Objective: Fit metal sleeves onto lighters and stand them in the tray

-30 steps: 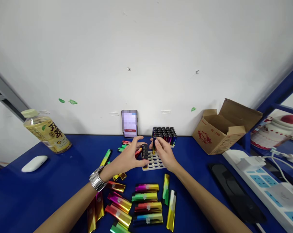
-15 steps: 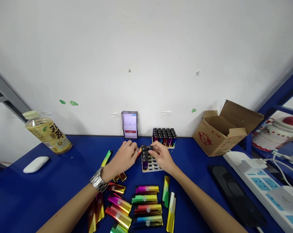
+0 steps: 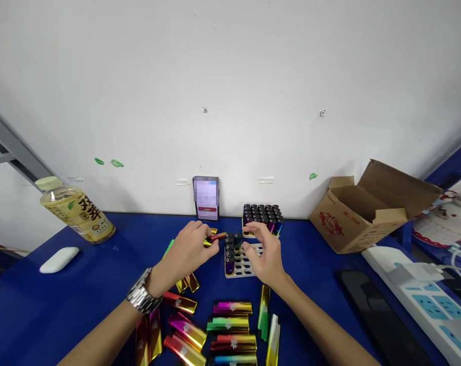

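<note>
The left hand [image 3: 188, 246], a metal watch [image 3: 141, 297] on its wrist, pinches a red and gold lighter [image 3: 215, 237] by the fingertips, holding it level just left of a white slotted tray [image 3: 241, 260]. The right hand [image 3: 266, 251] hovers over the tray with fingers spread and loose, gripping nothing. A column of lighters stands upright in the tray's left slots; the other slots show bare. Behind it a full tray of lighters [image 3: 263, 217] sits near the wall beside a propped phone [image 3: 206, 197]. Loose rainbow-coloured lighters [image 3: 232, 325] lie flat on the blue worktop [image 3: 81, 295] near the wrists. Farther left are a tea bottle [image 3: 78, 211] and a white mouse [image 3: 58, 259]; to the right, an open cardboard box [image 3: 364, 213] and a power strip [image 3: 425, 300].
</note>
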`<state>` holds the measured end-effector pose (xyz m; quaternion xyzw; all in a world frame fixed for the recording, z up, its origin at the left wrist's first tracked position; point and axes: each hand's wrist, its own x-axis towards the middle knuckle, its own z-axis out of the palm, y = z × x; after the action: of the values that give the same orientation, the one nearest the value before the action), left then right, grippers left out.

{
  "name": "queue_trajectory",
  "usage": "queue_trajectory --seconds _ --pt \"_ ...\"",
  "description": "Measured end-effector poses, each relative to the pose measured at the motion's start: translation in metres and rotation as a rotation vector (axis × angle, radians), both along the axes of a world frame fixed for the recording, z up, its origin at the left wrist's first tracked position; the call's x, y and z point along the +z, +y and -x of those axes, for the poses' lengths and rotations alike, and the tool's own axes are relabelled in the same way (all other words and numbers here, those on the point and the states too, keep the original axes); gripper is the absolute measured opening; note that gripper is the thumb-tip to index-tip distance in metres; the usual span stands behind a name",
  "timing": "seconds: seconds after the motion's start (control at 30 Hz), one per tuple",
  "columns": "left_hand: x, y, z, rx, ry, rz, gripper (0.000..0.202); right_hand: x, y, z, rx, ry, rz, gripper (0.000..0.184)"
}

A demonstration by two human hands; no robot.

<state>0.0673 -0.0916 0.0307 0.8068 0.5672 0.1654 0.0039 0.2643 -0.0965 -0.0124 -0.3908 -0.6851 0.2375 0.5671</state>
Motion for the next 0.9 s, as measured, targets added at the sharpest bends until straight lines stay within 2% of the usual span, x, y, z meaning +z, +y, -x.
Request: queue_trajectory --seconds 0.07,0.13,0.23,0.3,0.37,0.43,0.5,0.6,0.73,0.8,0.9 --pt "0.012 -0.004 0.002 -0.006 -0.140 -0.026 0.021 0.013 -0.005 0.003 -0.031 -0.100 -0.183 0.030" --pt "0.021 -0.011 0.000 -0.036 -0.249 -0.085 0.023 0.025 -0.009 0.009 -0.013 -0.205 -0.273 0.031" --pt "0.028 -0.025 -0.009 -0.107 -0.340 -0.228 0.020 0.034 -0.014 0.018 0.034 -0.316 -0.262 0.034" --pt "0.031 -0.033 -0.015 -0.157 -0.371 -0.289 0.018 0.035 -0.017 0.022 0.069 -0.333 -0.233 0.028" --pt "0.031 -0.039 -0.020 -0.210 -0.399 -0.309 0.020 0.034 -0.019 0.022 0.111 -0.319 -0.216 0.018" --pt "0.029 -0.041 -0.022 -0.260 -0.427 -0.300 0.023 0.033 -0.021 0.020 0.151 -0.269 -0.179 0.015" --pt "0.025 -0.040 -0.022 -0.284 -0.451 -0.240 0.024 0.030 -0.020 0.015 0.159 -0.160 -0.069 0.015" --pt "0.016 -0.035 -0.020 -0.252 -0.448 -0.006 0.034 0.021 -0.013 0.008 0.149 0.111 0.189 0.023" --pt "0.000 -0.026 -0.016 -0.215 -0.400 0.295 0.078 -0.001 0.002 0.006 0.184 0.446 0.512 0.045" --pt "-0.007 -0.023 -0.014 -0.230 -0.387 0.406 0.093 -0.008 0.006 0.008 0.199 0.513 0.621 0.044" --pt "-0.011 -0.021 -0.013 -0.208 -0.426 0.493 0.098 -0.013 0.007 0.011 0.176 0.561 0.672 0.034"
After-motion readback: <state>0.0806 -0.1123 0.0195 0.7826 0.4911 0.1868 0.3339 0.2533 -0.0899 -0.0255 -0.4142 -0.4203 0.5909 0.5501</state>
